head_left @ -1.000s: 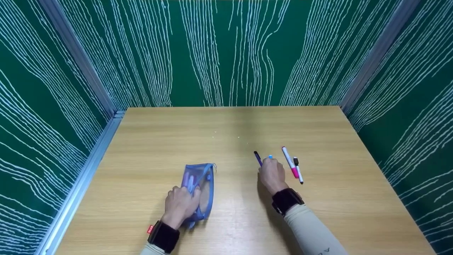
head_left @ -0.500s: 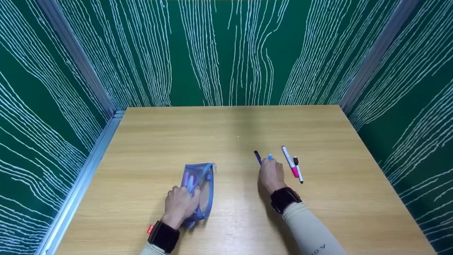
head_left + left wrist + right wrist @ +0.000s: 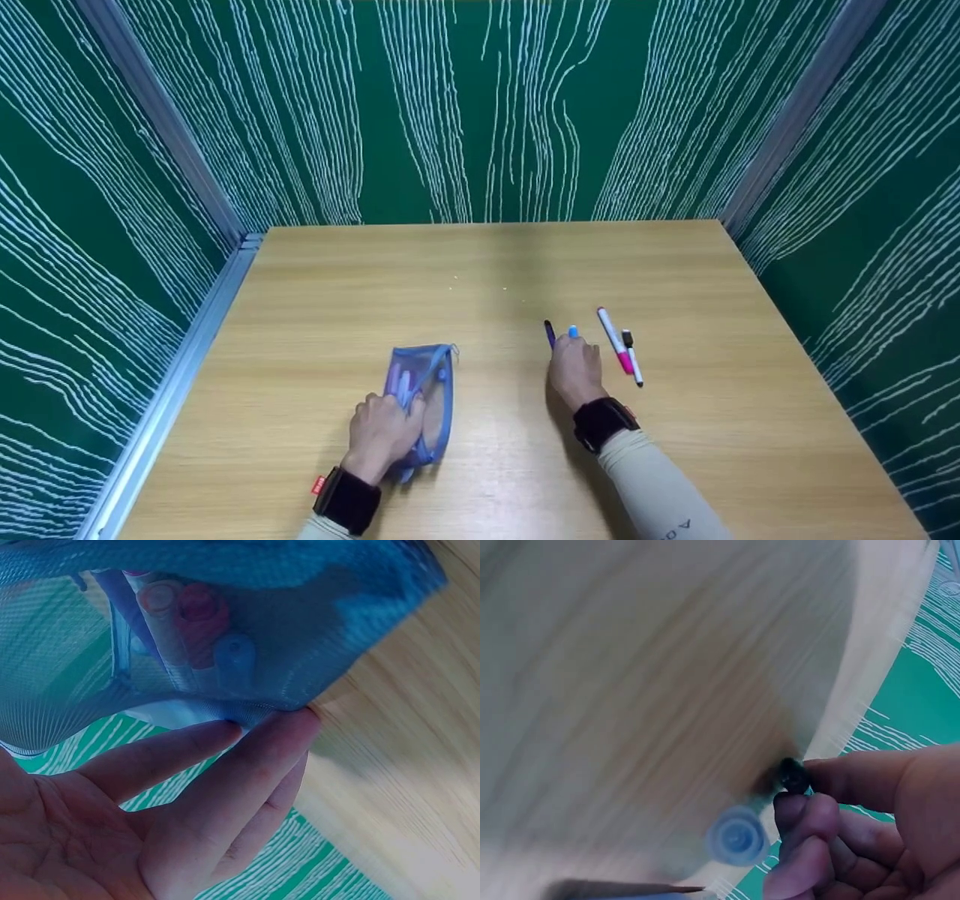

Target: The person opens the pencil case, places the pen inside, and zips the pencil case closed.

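Your left hand (image 3: 384,431) gripping the blue mesh pouch (image 3: 435,397), your right hand (image 3: 577,371) pinching a dark pen (image 3: 550,333), blue-ended marker (image 3: 573,331) just beside it.

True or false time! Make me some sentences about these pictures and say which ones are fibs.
1. The left hand holds a blue pouch. True.
2. The pouch has nothing inside. False: pens show through its mesh.
3. The right hand pinches a dark pen. True.
4. The loose markers stand upright. False: the pink-capped marker and black-capped marker lie on the table.
5. White lines run over the green walls. True.
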Demonstrator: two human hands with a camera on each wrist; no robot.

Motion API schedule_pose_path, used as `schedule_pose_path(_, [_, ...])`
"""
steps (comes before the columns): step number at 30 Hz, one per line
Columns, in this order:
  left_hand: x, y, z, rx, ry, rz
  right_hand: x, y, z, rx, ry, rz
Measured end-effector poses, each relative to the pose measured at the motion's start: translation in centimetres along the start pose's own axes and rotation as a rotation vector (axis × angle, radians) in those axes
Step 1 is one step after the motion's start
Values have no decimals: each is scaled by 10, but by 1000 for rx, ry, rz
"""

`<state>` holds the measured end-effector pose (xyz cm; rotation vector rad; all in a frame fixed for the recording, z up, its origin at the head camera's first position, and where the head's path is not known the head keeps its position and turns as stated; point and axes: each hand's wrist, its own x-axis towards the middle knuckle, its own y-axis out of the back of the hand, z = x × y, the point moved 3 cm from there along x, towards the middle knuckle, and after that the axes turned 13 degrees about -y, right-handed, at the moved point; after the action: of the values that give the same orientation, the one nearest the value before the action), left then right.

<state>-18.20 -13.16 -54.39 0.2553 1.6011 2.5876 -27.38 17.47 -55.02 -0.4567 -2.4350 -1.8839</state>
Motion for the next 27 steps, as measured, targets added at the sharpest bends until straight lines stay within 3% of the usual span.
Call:
schedule_pose_path(5, [0,-1,-1,-5,5,-7,-3,4,-1,67,-54,-67])
schedule_pose_path(11, [1,-1,0,-2,4,-4,-7,10,1,146,-108,-87])
schedule_pose_path(16, [0,-1,0,2,5,-2,-14,12,1,244,-122,-116])
schedule_pose_path(27, [0,0,1,2,12,14,-31,18,-4,351,-156,-181])
